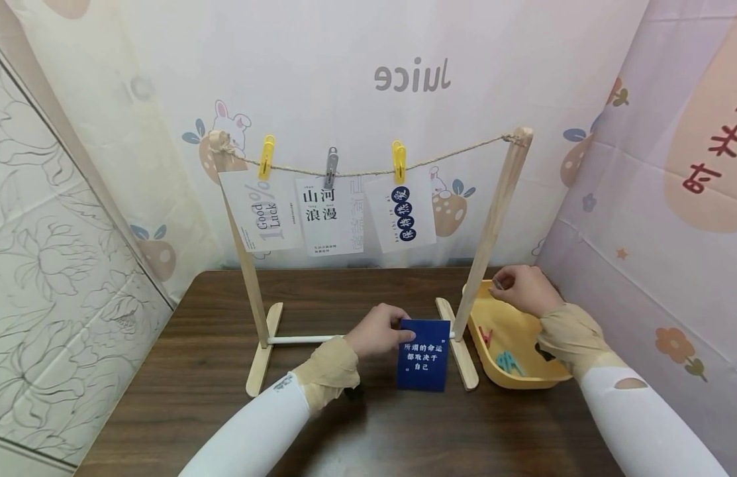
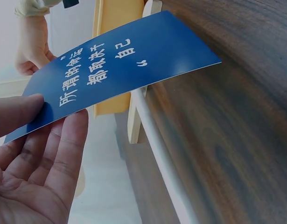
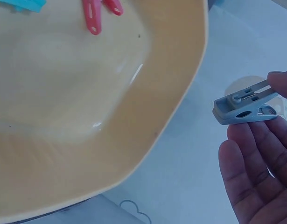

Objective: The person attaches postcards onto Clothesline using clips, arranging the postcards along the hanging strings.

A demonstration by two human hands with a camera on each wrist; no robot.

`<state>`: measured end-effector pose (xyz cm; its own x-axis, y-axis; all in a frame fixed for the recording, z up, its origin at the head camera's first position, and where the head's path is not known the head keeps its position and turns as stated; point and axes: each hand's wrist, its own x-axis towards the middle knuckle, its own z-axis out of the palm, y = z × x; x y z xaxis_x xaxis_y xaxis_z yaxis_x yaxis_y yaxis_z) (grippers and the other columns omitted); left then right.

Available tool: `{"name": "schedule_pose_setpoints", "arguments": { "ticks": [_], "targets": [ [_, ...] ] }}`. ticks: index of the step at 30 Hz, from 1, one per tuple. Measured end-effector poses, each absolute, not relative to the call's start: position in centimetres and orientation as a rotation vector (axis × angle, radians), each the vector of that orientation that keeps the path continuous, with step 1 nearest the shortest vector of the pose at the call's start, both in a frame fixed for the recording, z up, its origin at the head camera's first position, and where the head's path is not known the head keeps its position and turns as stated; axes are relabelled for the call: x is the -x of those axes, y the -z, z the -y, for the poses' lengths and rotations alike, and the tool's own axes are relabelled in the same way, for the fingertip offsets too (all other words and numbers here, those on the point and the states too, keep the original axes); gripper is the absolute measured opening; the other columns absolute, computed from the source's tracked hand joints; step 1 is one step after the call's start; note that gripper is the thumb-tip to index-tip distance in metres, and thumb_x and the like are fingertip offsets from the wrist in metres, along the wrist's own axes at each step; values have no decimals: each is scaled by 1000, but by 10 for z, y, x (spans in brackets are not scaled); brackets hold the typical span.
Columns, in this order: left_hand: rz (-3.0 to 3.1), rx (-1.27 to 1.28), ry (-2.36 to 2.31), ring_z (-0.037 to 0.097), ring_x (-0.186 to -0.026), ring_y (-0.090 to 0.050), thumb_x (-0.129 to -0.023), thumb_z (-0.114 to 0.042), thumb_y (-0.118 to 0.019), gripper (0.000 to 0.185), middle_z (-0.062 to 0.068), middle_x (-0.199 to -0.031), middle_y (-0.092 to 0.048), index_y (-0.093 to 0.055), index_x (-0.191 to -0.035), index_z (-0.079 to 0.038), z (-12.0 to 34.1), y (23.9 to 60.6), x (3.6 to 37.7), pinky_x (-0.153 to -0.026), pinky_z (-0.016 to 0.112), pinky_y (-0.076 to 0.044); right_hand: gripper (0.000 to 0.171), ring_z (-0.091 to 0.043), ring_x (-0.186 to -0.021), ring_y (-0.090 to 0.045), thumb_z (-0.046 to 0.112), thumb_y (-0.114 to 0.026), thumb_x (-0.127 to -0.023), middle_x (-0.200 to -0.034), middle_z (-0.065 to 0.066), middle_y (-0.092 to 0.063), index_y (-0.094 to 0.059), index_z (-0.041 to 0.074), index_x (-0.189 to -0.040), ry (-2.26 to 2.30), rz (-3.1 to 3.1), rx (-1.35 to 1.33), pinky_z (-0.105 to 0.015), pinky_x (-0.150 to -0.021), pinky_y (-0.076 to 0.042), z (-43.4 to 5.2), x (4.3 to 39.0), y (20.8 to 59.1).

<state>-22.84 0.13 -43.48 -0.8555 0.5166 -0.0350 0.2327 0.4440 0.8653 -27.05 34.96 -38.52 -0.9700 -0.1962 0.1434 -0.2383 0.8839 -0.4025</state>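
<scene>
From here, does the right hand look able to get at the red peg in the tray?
Probably yes. The right hand hovers over the tray, and the red peg lies uncovered inside. But it already pinches a grey peg, so grasping would be awkward.

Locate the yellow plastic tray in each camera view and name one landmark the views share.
Head: the yellow plastic tray lies at lower right on the dark wooden table, right of the wooden rack's post.
Left wrist: a narrow yellow strip of it shows at top centre, behind the dark blue card.
Right wrist: it fills the left and centre.
Shared landmark: the right hand, seen in all three views.
</scene>
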Motion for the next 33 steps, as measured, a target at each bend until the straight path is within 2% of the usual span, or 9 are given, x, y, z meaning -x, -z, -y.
{"name": "schedule_pose_setpoints", "arguments": {
  "ticks": [3, 6, 10, 16, 22, 33],
  "targets": [
    [-2412, -649, -1389, 19, -74, -70, -102, -8, -76, 9, 3, -85, -71, -78, -108, -2, 0, 430, 229, -62, 26, -56, 25, -21, -80, -72, 18, -81, -95, -91, -11, -79, -77, -4, -105, -669, 2944, -345, -36, -71, -56, -350, 270, 382],
    [-2420, -651, -1392, 13, -75, -67, -102, -9, -76, 10, 4, -89, -72, -78, -110, -3, 0, 425, 230, -65, 28, -60, 26, -23, -83, -73, 17, -81, -95, -93, -13, -79, -76, -4, -107, -687, 2931, -348, -35, -73, -56, -351, 269, 379],
    [-2438, -653, -1385, 13, -81, -67, -103, -11, -76, 11, 4, -93, -73, -78, -111, -4, 0, 419, 231, -70, 29, -63, 25, -24, -86, -74, 17, -82, -95, -95, -15, -79, -76, -4, -108, -726, 2910, -346, -33, -73, -57, -352, 267, 375],
    [-2495, -709, -1349, 13, -84, -66, -102, -12, -76, 12, 3, -95, -76, -79, -112, -4, 1, 407, 233, -78, 28, -58, 25, -27, -88, -76, 14, -83, -93, -97, -18, -80, -76, -4, -109, -743, 2855, -353, -31, -75, -57, -349, 262, 366],
    [-2514, -751, -1348, 10, -80, -66, -101, -10, -77, 10, 5, -92, -78, -80, -108, -3, 2, 397, 236, -74, 25, -58, 23, -28, -85, -76, 10, -83, -92, -96, -19, -80, -76, -4, -108, -745, 2778, -358, -23, -71, -55, -347, 256, 358],
    [-2570, -827, -1359, 9, -80, -67, -101, -10, -77, 10, 5, -94, -80, -81, -108, -4, 4, 382, 240, -74, 24, -56, 23, -25, -81, -76, 9, -85, -90, -94, -19, -80, -76, -3, -106, -778, 2674, -370, -14, -67, -51, -343, 249, 354]
  ]
}}
